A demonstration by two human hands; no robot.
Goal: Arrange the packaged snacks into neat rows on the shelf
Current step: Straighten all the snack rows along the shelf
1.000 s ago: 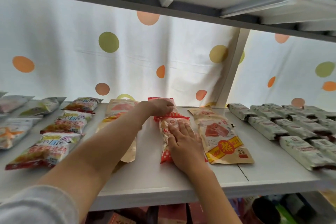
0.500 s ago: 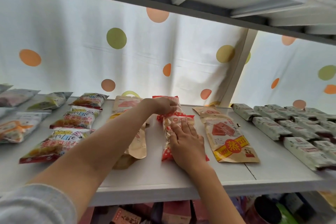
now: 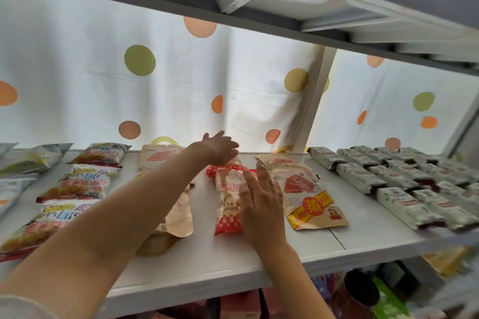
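Red snack packet [image 3: 228, 204]: lies flat under the right fingers, long axis running from shelf front to back.
Right hand [image 3: 260, 204]: fingers straight, slightly spread, on the packet.
Left hand [image 3: 220, 149]: fingers loosely extended over the far packet [image 3: 228, 167].
Shelf [image 3: 207, 261]: white board, dotted curtain [image 3: 140, 59] behind.

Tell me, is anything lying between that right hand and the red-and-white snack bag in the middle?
Nothing visible. The right hand already lies flat on the red-and-white snack bag, and the left hand is over its far end.
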